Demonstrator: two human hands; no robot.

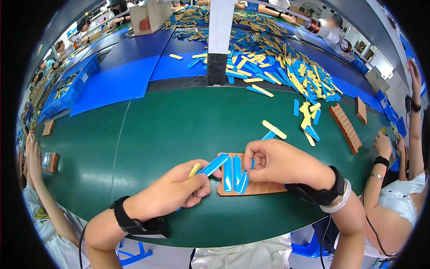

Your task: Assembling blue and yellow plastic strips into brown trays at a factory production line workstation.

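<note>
Tray (260, 188), brown, ridged and rectangular, on the green tabletop (152, 134) beneath your right hand (286, 163).
That hand hides the tray's far right part, its fingertips pinched together on one tilted glossy blue strip (242, 184); your left hand (181, 186), fingers curled, holds one flat blue strip (214, 164) and one yellow strip (194, 170), its palm hidden. Open tabletop spreads leftward, its curved edge nearest you; two round-ended blue strips (228, 174) lie side by side on the tray.

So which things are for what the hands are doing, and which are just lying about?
In use:
Left hand with blue strip, yellow strip
Right hand at slanted blue strip
Brown ridged tray
Strip pile, probably the supply

Seemingly just lying about:
Wavy brown block, right
Blue bin, left
</note>
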